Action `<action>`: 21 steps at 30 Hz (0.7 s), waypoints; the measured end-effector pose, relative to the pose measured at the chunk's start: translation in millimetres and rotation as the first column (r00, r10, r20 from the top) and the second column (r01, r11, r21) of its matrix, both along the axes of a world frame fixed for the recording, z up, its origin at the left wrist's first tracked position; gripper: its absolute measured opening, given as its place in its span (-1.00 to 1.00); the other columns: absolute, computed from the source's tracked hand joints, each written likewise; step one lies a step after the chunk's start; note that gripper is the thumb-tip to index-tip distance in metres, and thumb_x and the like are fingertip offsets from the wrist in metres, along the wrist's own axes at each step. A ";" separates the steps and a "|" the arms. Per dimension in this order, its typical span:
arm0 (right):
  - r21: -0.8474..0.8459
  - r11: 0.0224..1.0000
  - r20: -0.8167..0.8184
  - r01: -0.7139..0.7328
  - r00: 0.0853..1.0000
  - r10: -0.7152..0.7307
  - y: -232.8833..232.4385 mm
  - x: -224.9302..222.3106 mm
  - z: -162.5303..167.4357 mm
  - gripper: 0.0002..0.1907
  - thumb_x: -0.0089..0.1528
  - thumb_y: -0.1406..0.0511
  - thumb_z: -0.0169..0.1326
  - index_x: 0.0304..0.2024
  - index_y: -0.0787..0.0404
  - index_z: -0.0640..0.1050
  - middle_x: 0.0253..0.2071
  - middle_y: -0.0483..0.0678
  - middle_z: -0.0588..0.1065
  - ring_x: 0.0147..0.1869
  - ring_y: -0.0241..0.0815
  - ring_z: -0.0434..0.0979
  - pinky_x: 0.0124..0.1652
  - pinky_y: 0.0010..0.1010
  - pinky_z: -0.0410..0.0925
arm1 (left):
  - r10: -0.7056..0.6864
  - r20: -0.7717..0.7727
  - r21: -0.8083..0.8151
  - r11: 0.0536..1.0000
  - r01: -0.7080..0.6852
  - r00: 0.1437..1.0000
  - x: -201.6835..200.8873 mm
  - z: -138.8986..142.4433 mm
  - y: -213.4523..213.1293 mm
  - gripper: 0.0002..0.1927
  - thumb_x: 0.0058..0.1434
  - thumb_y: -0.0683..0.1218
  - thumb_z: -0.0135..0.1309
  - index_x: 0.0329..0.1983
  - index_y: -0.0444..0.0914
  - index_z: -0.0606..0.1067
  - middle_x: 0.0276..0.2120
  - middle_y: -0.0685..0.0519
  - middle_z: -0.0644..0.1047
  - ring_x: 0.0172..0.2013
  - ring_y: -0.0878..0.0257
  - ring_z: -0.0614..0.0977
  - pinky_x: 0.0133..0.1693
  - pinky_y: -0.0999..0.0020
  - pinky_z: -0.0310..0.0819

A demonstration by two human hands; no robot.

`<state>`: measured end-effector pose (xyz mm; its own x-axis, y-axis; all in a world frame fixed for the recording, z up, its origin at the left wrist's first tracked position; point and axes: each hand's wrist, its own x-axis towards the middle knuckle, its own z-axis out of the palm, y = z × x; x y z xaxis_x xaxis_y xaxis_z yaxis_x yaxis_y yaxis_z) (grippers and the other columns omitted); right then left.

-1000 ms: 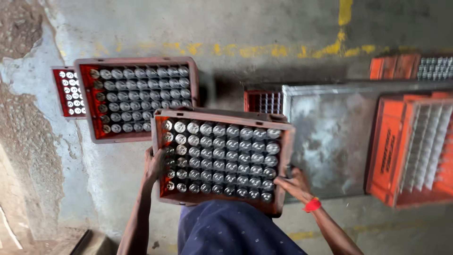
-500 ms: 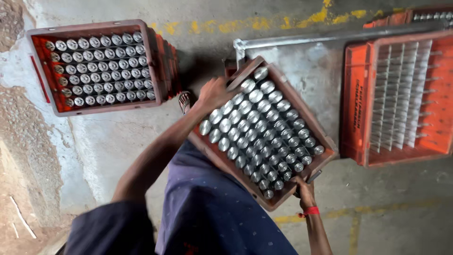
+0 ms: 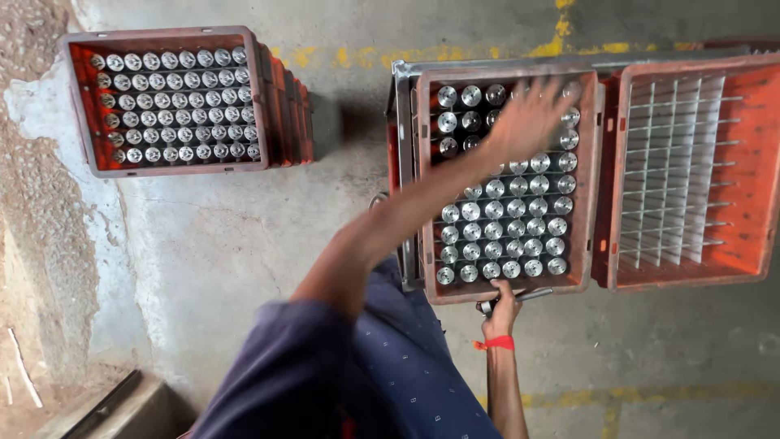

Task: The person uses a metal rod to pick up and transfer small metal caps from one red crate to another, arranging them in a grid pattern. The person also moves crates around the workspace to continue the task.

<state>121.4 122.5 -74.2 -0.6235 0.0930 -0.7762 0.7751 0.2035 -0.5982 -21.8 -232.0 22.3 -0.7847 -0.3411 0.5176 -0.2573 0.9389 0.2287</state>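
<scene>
Concrete floor; upright cylinders' crate [image 3: 587,175] runs lengthwise away from right hand [image 3: 502,310].

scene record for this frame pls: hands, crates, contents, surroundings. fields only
left hand: blurred, spread over the far rows of parts in the middle crate; contact unclear
right hand: at the near rim of the middle crate, a red wristband on the wrist
middle crate: red-brown, on a grey metal frame
contents: shiny metal cylinders upright in grid cells
right crate: orange, wire divider grid, cells empty
left crate: full of like cylinders, on top of a stack
floor: worn concrete with yellow line paint
</scene>
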 end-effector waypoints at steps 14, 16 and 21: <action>-0.173 0.969 -0.058 -0.175 0.984 0.167 -5.8 -5.5 -12.8 -0.75 0.16 0.16 0.13 -0.26 0.19 0.53 -0.45 -0.09 0.48 -0.57 -0.17 0.46 -0.63 -0.32 0.28 | 0.753 0.657 0.283 -0.292 -0.914 -0.037 709.6 -73.9 256.7 -0.56 0.34 0.11 0.19 0.13 -0.26 0.51 -0.05 -0.19 0.61 -0.10 -0.12 0.65 -0.08 -0.02 0.51; -0.231 0.964 -0.197 -0.130 0.977 0.085 -8.0 -4.3 -15.4 -0.74 0.20 0.16 0.17 -0.22 0.22 0.57 -0.38 -0.18 0.48 -0.46 -0.31 0.49 -0.55 -0.35 0.37 | 0.770 0.599 0.217 -0.418 -0.882 -0.218 698.1 -72.5 309.8 -0.64 0.45 0.10 0.15 0.08 -0.26 0.53 -0.07 -0.14 0.63 -0.15 -0.08 0.67 -0.12 0.01 0.50; -0.193 0.959 -0.162 -0.206 0.971 0.176 -23.0 -2.1 -4.3 -0.72 0.17 0.12 0.14 -0.32 0.20 0.47 -0.51 -0.06 0.47 -0.61 -0.14 0.48 -0.63 -0.27 0.31 | 0.807 0.485 0.574 -0.002 -0.819 0.338 534.0 -107.1 411.5 -0.64 0.24 -0.09 0.11 0.08 -0.33 0.54 -0.16 -0.23 0.61 -0.19 -0.14 0.62 -0.17 0.07 0.48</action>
